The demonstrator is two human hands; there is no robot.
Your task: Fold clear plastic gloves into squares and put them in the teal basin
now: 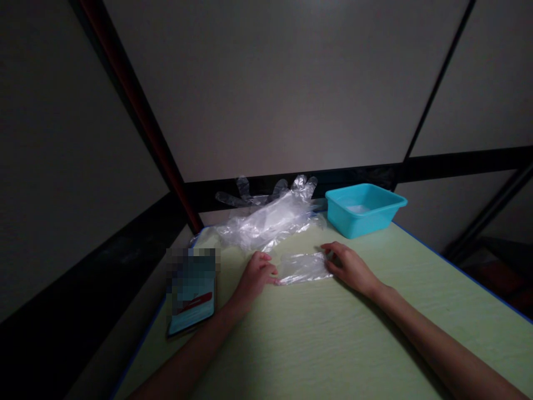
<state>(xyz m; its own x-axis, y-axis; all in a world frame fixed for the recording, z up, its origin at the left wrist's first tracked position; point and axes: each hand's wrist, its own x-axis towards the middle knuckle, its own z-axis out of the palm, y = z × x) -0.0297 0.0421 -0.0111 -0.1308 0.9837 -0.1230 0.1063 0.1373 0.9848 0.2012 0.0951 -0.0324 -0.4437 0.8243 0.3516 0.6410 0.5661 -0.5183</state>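
Note:
A clear plastic disposable glove (303, 268) lies flattened into a narrow strip on the pale green table, its finger parts not distinguishable. My left hand (257, 275) is at the strip's left end, thumb and fingertips closed on its edge. At the other end, my right hand (350, 268) has its curled fingers and thumb on the plastic, covering that end. Behind both hands a loose pile of clear plastic gloves (266, 222) spreads over the table's far edge, several glove fingers sticking up against the wall.
A turquoise plastic basin (353, 222) stands at the far right of the table (303, 344), something pale inside it. To the left, a tablet or phone (194, 300) with a lit, partly blurred screen leans near the edge. Wall panels (291, 94) rise directly behind.

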